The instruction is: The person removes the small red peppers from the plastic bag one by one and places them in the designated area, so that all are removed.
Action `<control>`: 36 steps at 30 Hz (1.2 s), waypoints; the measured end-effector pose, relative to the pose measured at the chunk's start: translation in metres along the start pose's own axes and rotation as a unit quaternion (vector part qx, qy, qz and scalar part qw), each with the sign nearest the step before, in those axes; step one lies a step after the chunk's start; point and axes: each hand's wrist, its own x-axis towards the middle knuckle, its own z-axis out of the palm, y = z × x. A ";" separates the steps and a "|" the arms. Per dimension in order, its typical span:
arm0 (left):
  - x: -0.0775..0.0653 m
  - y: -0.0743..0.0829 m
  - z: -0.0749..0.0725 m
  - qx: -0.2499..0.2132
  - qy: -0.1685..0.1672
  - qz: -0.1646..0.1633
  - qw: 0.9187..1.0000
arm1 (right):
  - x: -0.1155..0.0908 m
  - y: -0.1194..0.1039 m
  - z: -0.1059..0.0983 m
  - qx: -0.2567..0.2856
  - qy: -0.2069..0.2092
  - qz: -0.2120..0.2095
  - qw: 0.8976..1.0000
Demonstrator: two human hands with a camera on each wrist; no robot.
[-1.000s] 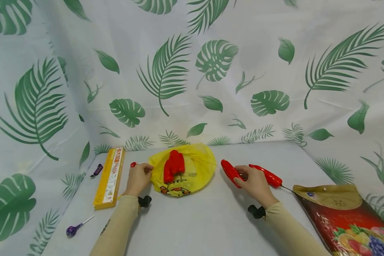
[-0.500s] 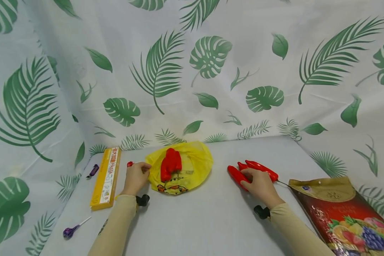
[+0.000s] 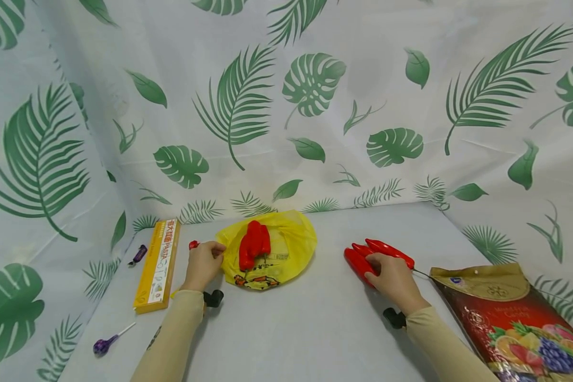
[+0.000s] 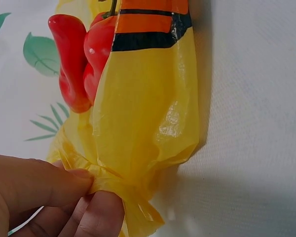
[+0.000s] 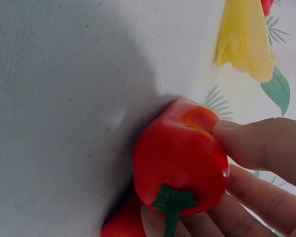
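Observation:
My left hand point(image 3: 203, 267) pinches the gathered edge of a yellow plastic bag point(image 3: 297, 241) between thumb and fingers. Several red peppers point(image 3: 255, 245) lie on or in this bag; the left wrist view shows two glossy ones point(image 4: 71, 61) behind its printed film. Over on the right, my right hand point(image 3: 397, 281) holds another red pepper point(image 3: 358, 263) with thumb and fingers around it. Its green stem point(image 5: 173, 200) shows in the right wrist view. Two more red peppers, one of them long point(image 3: 388, 249), lie right beside it, partly covered by the hand.
A yellow pasta box point(image 3: 157, 268) lies left of my left hand. Farther left are a purple wrapped candy point(image 3: 137, 255) and a purple lollipop point(image 3: 103, 346). A large red-and-gold fruit candy pouch point(image 3: 503, 313) lies at the right. A leaf-print curtain point(image 3: 334, 127) bounds the table's back.
My right hand has moved to the right with its pepper, bringing it beside the other two. The left hand keeps its hold on the bag. The head view has shifted slightly.

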 end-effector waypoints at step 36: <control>0.005 0.001 0.000 -0.006 -0.014 -0.033 0.999 | 0.040 -0.049 0.033 0.124 0.028 -0.038 0.991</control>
